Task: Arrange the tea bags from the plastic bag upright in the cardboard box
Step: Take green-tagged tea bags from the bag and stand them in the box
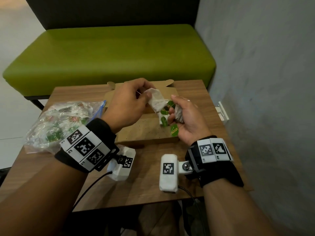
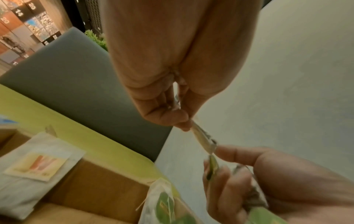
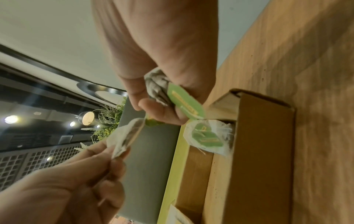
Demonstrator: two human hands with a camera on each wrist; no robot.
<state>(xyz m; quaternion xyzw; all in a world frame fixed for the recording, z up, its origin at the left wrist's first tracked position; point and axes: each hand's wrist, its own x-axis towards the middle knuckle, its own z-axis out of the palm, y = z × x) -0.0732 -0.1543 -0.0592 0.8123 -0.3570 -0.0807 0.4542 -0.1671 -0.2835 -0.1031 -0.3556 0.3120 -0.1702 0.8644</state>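
My left hand (image 1: 146,92) pinches one end of a white tea bag (image 1: 156,101) above the open cardboard box (image 1: 144,133). My right hand (image 1: 173,108) is just to its right, fingers curled round a bunch of tea bags (image 1: 178,113) with green tags (image 1: 174,131). The two hands almost touch. A tea bag with green tags (image 1: 163,119) stands upright in the right end of the box. The clear plastic bag (image 1: 58,123) with more tea bags lies to the left. In the left wrist view my left hand (image 2: 184,123) pinches the tea bag (image 2: 203,137). In the right wrist view my right hand (image 3: 159,112) grips its tea bag (image 3: 158,87).
The box sits on a small wooden table (image 1: 150,188). A green bench (image 1: 110,55) stands behind it and a grey wall (image 1: 264,82) is close on the right. A white packet with an orange label (image 2: 38,166) lies at the box's left end.
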